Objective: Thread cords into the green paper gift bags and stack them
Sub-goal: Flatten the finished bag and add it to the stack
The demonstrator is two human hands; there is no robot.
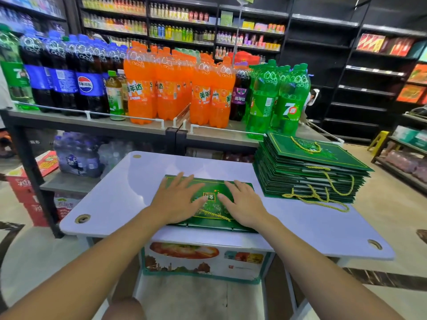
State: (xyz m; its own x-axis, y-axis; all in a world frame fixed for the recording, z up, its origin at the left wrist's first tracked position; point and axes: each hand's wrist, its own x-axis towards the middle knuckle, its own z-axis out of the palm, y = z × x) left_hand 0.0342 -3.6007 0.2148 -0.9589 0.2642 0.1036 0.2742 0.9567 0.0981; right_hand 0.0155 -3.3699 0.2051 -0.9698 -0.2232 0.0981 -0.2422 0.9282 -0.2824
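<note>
A: Where does the green gift bag [209,184] lie?
B: Flat on the white table [120,192], toward its near edge, under your palms. Your left hand [178,199] and right hand [242,202] press it, fingers straight and spread, gripping nothing.
A: And the cord [216,213]?
B: On the bag, between your wrists. The stack of bags [309,172] sits far right.

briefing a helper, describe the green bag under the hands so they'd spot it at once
On the white table, a green gift bag lies flat near the front edge. Unlike the tall stack to its right, it lies apart with the left hand and right hand flat on it.
</note>
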